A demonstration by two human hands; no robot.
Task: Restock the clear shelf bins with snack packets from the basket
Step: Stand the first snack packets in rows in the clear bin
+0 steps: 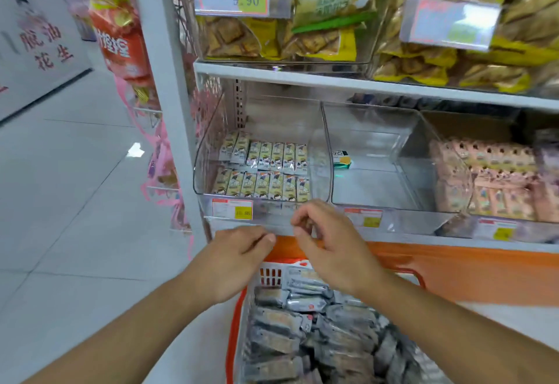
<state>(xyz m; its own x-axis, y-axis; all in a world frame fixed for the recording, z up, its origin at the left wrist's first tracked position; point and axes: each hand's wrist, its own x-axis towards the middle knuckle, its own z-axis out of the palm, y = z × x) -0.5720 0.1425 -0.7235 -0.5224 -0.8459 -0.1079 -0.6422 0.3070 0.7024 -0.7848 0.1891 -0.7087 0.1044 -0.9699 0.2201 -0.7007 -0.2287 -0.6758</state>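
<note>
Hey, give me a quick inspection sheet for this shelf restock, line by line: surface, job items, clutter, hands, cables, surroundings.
Surface: white shelf board above the clear bins; pale tiled floor to the left.
Job's things: left bin holds two rows of small packets; middle bin holds one green-and-yellow packet; orange basket below is full of silver packets.
Clutter: nothing seen.
Hands: left hand and right hand are at the left bin's front lip, fingers curled; whether they hold anything is unclear.
Cables: nothing seen.
Surroundings: pink packets in the right bin, yellow bags on the shelf above, price tags.
</note>
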